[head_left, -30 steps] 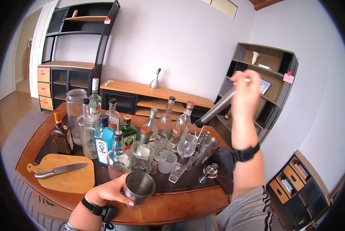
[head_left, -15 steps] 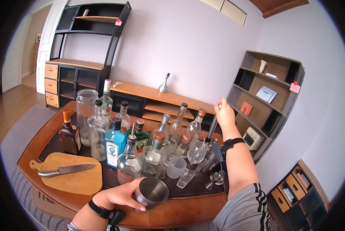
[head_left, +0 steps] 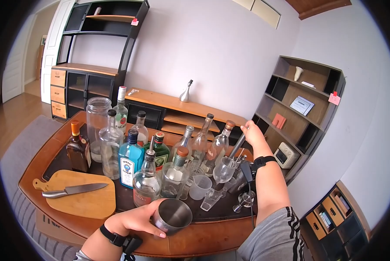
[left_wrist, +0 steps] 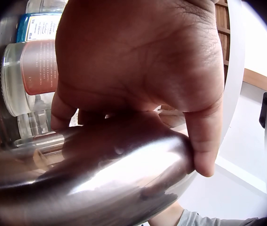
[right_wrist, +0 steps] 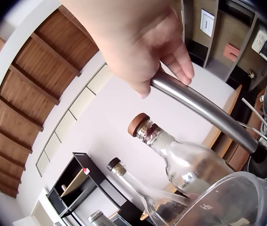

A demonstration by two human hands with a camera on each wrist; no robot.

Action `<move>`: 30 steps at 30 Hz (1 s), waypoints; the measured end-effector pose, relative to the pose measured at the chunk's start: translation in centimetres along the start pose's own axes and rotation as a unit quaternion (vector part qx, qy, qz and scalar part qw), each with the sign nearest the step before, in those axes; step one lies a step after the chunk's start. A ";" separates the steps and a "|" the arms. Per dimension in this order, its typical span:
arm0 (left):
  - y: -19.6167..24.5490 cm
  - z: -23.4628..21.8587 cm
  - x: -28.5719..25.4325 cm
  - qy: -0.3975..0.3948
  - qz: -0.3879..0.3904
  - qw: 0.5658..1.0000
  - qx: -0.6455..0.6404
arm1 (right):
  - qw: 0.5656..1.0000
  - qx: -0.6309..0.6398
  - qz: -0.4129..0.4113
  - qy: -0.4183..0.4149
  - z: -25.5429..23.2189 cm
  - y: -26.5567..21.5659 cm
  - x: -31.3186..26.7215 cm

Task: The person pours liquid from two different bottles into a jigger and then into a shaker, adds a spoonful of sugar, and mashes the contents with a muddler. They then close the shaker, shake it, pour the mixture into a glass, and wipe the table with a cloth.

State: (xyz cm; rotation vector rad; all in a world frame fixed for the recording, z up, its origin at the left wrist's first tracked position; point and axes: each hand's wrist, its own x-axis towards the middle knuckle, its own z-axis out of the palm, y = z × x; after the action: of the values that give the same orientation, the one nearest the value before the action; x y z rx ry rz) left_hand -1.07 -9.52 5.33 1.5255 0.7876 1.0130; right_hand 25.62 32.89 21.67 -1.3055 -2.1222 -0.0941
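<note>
My left hand (head_left: 138, 219) grips a metal shaker tin (head_left: 174, 216) near the table's front edge, its mouth facing up. In the left wrist view the fingers spread over the tin's shiny side (left_wrist: 119, 174). My right hand (head_left: 255, 134) reaches out to the far right and pinches the upper end of a steel muddler (right_wrist: 204, 107). The muddler slants down, its black end (right_wrist: 261, 156) at the mouth of a metal cup with thin bar tools (right_wrist: 253, 113) standing in it. A stemmed glass (head_left: 225, 170) stands in front, partly hiding this cup in the head view.
Several bottles, among them a blue one (head_left: 130, 162), crowd the table's middle. A plastic measuring cup (head_left: 200, 187) and a metal jigger (head_left: 245, 200) stand nearer the front right. On the left, a knife (head_left: 86, 188) lies on a wooden cutting board (head_left: 95, 206).
The right hand has brought the muddler down from high above the table to the tool cup behind the stemmed glass. The left hand still holds the shaker tin.
</note>
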 end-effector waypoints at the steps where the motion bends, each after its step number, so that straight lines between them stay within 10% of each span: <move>1: 0.0 0.0 0.0 0.000 0.001 1.000 -0.004 | 0.999 0.021 0.025 -0.041 -0.3 -0.3 -0.4; 16: 0.4 0.2 -0.1 0.019 -0.012 1.000 -0.021 | 0.878 0.256 0.168 -0.367 -3.4 0.6 -2.3; 30: 0.5 0.2 -0.1 0.014 -0.031 0.999 -0.032 | 0.901 0.098 0.270 -0.326 -5.3 4.5 -4.1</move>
State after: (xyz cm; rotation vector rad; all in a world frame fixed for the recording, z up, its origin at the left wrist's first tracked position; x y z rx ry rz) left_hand -1.00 -9.77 5.80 1.4277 0.8089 1.0061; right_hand 33.14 30.02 22.50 -1.9263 -2.0914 0.8801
